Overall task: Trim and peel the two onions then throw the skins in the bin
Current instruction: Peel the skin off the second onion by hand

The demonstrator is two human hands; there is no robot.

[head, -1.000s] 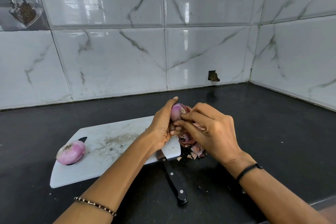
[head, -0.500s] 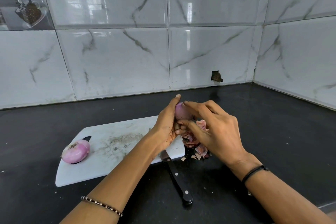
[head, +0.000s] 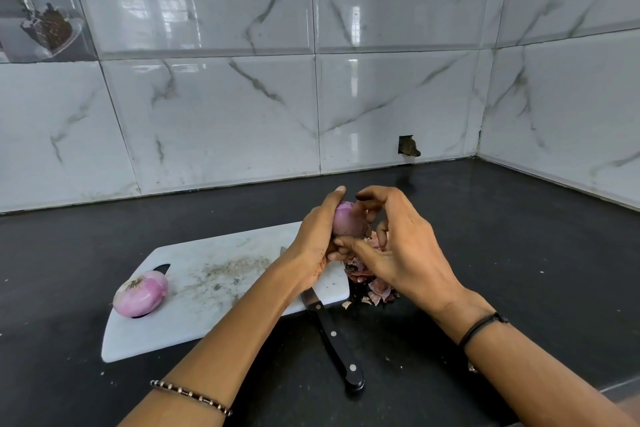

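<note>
— Where is the onion [head: 347, 222] held?
— Over the board's [head: 221, 291] right end, gripped in the left hand [head: 313, 241], the right hand [head: 403, 255] curled round it.
— The other onion [head: 140, 293]?
— Laid on the board's left end.

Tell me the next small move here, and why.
Probably set the held onion on the cutting board beside the other onion. The left hand holds it, it looks smooth and bare, the right hand curls over its top, and skins already lie on the counter.
</note>
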